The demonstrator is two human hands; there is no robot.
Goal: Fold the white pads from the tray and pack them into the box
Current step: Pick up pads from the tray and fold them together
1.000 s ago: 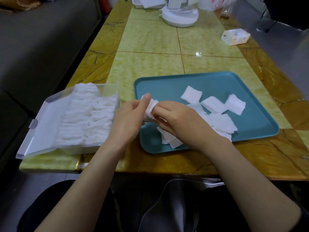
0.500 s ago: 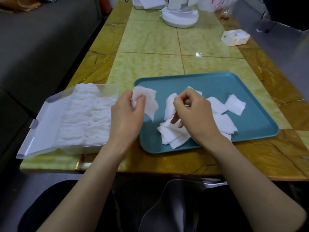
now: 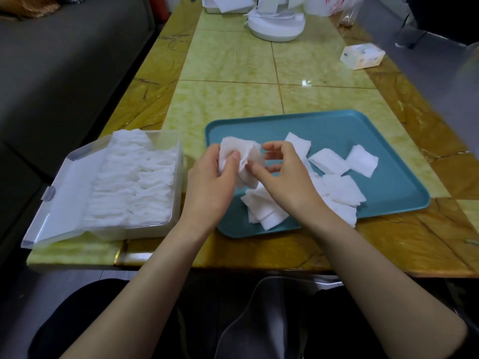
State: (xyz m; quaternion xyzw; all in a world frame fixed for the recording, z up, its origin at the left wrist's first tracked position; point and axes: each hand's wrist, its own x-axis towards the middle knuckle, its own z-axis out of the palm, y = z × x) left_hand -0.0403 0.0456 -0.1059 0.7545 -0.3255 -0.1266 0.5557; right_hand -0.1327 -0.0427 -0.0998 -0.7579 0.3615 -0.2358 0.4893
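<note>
Pinching white pad (image 3: 247, 158) in left hand (image 3: 210, 185), thumb on top, above left end of tray (image 3: 388, 193). Touching its edge with index tip of right hand (image 3: 290, 185), other fingers loosely curled, apart.

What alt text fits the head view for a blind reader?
The left hand grips a white pad, the right hand touching it, above a teal tray of loose pads; an open clear box of folded pads sits left.

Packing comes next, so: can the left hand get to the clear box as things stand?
Probably yes. The box sits just beside the left hand, its lid folded back on the far side, nothing between. The hand does grip a pad.
</note>
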